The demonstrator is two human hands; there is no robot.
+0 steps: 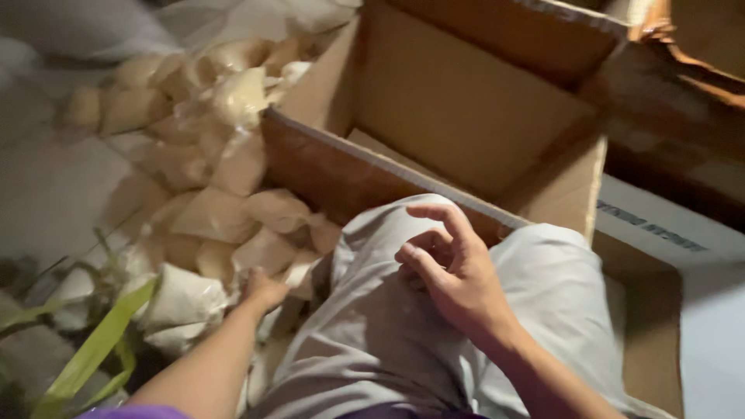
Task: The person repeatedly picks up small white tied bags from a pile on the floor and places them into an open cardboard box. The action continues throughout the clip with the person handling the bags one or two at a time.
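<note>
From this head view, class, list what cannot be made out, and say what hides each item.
- Left hand fingertips: buried among the plastic packets.
- Packet contents: blurred, dim light.
- Cardboard box floor: hidden by its near wall and the grey-clad knee.
- Right hand palm: turned away.

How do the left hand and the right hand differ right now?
The left hand reaches out to the pile of pale plastic packets and touches one; the right hand rests empty over the grey-clothed knee. The left is closed down on a packet; the right's fingers are loosely curled, apart. Both are bare, close to the open cardboard box.
</note>
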